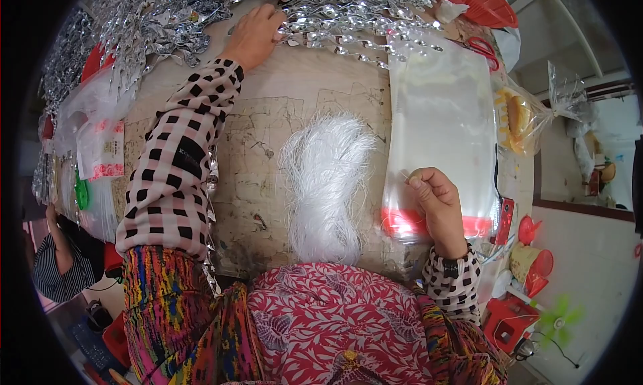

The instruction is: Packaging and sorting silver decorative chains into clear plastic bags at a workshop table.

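Note:
At the far side of the table my left hand (256,35) is stretched out. Its fingers are bent and close together at the edge of a pile of shiny silver twisted strands (348,17), seemingly around the end of one; the fingertips are partly hidden. My right hand (437,201) pinches a thin white thread (404,177) between thumb and forefinger. It is above a stack of clear plastic bags (442,110) with a red band along the near end. Between my arms lies a thick bundle of white thread (329,184).
More silver strands (154,23) heap up at the far left. Red scissors (483,50) and a red basket (481,5) are at the far right, with a bagged yellow item (517,120) nearer. A green-handled tool (81,191) lies left. Another person (63,258) is beyond the left edge.

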The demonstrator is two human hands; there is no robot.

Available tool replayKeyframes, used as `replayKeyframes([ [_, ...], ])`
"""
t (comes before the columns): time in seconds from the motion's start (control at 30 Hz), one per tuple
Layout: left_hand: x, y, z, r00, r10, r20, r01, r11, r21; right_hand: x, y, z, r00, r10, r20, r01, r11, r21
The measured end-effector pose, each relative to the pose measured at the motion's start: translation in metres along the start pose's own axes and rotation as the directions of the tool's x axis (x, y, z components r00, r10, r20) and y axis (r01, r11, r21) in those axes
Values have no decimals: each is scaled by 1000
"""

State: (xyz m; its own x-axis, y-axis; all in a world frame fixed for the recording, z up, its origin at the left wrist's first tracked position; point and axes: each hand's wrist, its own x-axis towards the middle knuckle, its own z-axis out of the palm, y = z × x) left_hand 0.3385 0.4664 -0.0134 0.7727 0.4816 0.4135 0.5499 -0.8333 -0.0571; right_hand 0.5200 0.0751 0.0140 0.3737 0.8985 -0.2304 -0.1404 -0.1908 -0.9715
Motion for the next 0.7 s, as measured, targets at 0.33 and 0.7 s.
replayKeyframes([
  [0.33,-30,5,-48,979,107,-174,-122,990,-77,-7,-1,1,1000,-5,20,5,1000,5],
  [0.7,-147,3,-163,1000,-7,1,8,959,-283,-39,8,11,1000,5,2,-5,999,51],
])
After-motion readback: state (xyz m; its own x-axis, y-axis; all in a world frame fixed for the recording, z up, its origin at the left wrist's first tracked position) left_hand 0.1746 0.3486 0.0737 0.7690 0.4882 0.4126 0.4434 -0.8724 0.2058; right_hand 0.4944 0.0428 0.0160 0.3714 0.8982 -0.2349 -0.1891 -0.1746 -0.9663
